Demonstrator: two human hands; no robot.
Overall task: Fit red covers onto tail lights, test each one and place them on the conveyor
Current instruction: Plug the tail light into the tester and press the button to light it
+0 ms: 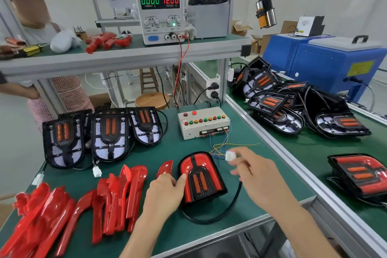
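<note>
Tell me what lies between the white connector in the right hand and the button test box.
In the head view, only thin coloured wires cross the green mat between the white connector, pinched by the right hand, and the test box.

I saw the covered tail light [201, 178] lying red face up just in front of the button box [203, 122], its black cable looping toward me. Loose red covers [117, 197] lay heaped to its left.
</note>
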